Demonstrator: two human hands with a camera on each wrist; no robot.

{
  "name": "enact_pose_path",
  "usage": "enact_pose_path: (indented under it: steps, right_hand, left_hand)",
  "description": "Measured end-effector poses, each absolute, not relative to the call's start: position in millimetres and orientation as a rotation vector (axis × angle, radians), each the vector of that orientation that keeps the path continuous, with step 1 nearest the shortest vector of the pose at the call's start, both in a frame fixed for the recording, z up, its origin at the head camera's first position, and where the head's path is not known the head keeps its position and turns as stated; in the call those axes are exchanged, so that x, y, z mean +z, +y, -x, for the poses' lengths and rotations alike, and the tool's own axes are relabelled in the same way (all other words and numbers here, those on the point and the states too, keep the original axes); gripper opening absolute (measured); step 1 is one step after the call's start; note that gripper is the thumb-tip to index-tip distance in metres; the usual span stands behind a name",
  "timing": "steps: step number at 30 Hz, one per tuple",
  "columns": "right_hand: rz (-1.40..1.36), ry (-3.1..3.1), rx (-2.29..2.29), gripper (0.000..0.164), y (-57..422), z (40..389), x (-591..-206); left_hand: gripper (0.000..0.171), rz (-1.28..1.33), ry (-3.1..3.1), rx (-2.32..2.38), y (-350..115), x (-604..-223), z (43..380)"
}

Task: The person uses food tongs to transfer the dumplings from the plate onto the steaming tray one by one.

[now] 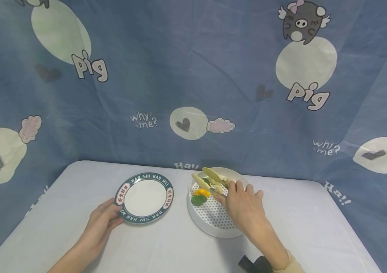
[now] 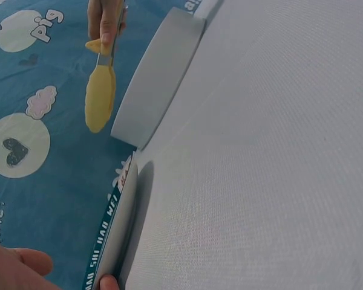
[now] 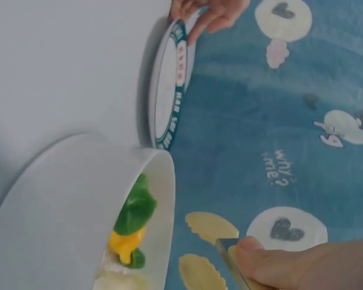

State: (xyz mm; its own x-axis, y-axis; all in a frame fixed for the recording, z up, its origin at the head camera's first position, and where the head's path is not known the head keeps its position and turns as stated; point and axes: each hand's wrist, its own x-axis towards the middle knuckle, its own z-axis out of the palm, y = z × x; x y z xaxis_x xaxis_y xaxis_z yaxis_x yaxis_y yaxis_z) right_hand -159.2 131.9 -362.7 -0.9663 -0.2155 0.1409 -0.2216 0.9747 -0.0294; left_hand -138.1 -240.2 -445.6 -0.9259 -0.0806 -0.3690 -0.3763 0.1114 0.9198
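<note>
My left hand (image 1: pixel 99 223) grips the left edge of a white plate (image 1: pixel 145 198) with a green lettered rim, the thumb at the rim and a fingertip (image 2: pixel 109 282) against its underside. In my right hand (image 1: pixel 244 204) is a pair of tongs (image 1: pixel 213 175) with yellow scalloped tips and metal arms. The tips are spread apart above a round white steamer basket (image 1: pixel 198 223) with a perforated base. Inside it lie a green leafy piece (image 1: pixel 198 200) and a yellow piece (image 1: pixel 203 193); a pale piece (image 3: pixel 122 282) shows low in the right wrist view.
A white cloth (image 1: pixel 166 246) covers the table, with the plate left of the basket. Behind the table hangs a blue curtain (image 1: pixel 193 76) printed with pigs and hearts. A black device (image 1: pixel 258 264) sits by my right wrist.
</note>
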Motion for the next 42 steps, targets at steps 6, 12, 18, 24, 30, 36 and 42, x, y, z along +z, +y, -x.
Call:
enact_pose_path:
  steps: [6,12,18,24,30,36,42]
  right_hand:
    - [-0.339,-3.004,0.076,0.06,125.1,158.9,-361.5]
    - [-0.386,-2.971,0.031,0.061,111.1,156.1,-364.2]
    - [-0.449,-2.988,0.086,0.063,92.2,152.1,-367.3]
    - [-0.462,-2.992,0.106,0.065,76.6,150.1,-367.2]
    - [-0.519,-2.944,0.017,0.06,60.3,147.4,-372.2]
    - [-0.598,-2.946,-0.085,0.061,41.6,145.5,-381.3]
    - [-0.601,-2.974,-0.072,0.062,27.8,146.3,-393.0]
  left_hand:
    - [0.079,0.456,2.159,1.904,-239.2,-444.5,139.3]
    - [0.079,0.46,2.154,1.901,-240.2,-444.8,140.2]
    - [0.08,0.46,2.159,1.89,-240.9,-446.4,140.7]
    - [0.08,0.457,2.157,1.888,-241.9,-446.8,140.1]
    - [0.08,0.458,2.145,1.905,-243.9,-446.8,139.6]
    - [0.08,0.459,2.127,1.93,-244.3,-449.0,139.3]
    - [0.081,0.473,2.118,1.928,-243.2,-446.6,139.2]
